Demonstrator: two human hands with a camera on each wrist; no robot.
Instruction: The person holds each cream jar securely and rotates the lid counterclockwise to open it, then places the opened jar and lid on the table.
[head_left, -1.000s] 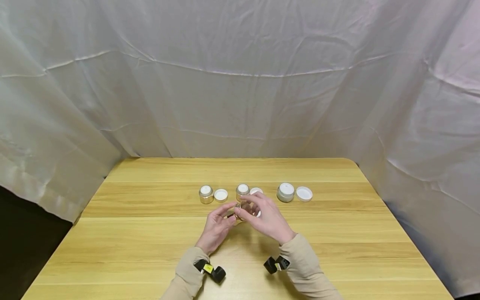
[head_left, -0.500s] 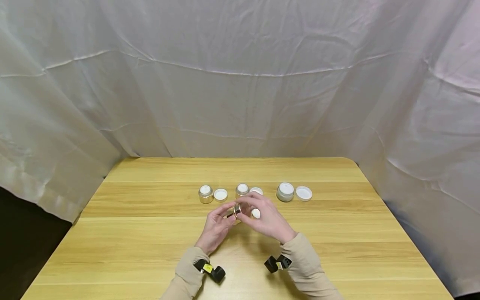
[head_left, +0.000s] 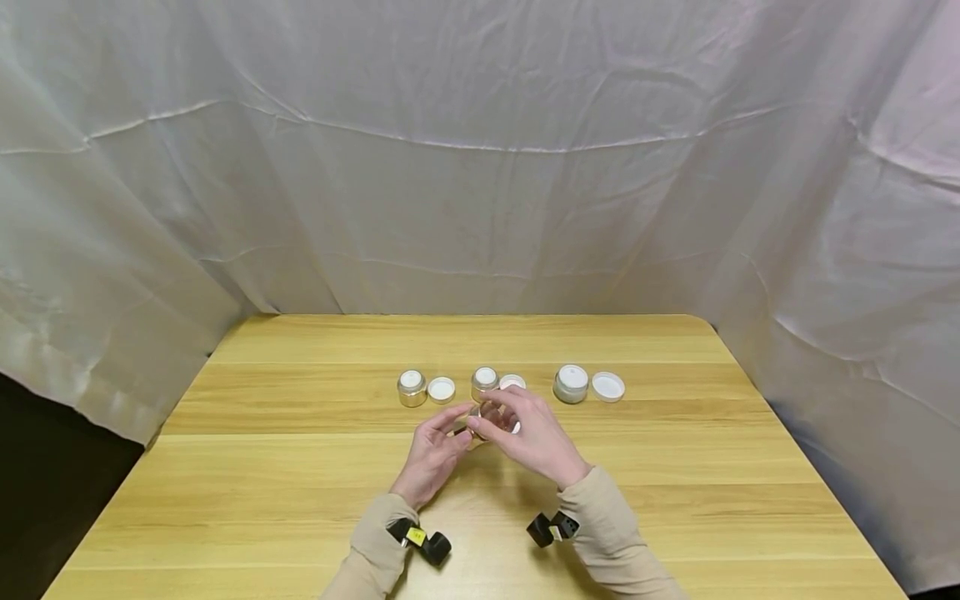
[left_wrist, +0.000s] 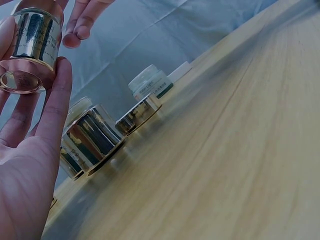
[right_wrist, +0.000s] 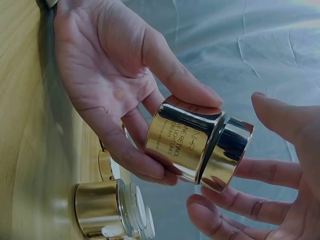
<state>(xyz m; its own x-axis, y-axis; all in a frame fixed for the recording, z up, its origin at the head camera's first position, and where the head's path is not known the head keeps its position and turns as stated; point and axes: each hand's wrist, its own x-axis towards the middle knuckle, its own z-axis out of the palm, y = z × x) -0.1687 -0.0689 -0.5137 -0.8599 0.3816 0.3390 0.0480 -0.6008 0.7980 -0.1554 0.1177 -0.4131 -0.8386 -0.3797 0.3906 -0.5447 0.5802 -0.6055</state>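
Note:
My left hand grips a shiny gold cream jar by its body, above the table. In the right wrist view the jar lies tilted sideways, its gold lid on the end toward my right hand. A dark line runs between lid and body. The right fingers are spread loosely around the lid; the thumb stands apart from it, and whether a fingertip touches is unclear. In the left wrist view the jar sits between left thumb and fingers, with the right fingertips a little away.
Behind the hands stand a left gold jar, a middle jar and a pale jar, each with white on top. Lids lie beside them: left, middle, right. A small white disc shows behind the right fingers.
Half a second ago the right fingers lay closer round the lid; now they have drawn back and spread, much as one second ago. The left hand keeps its hold on the jar.

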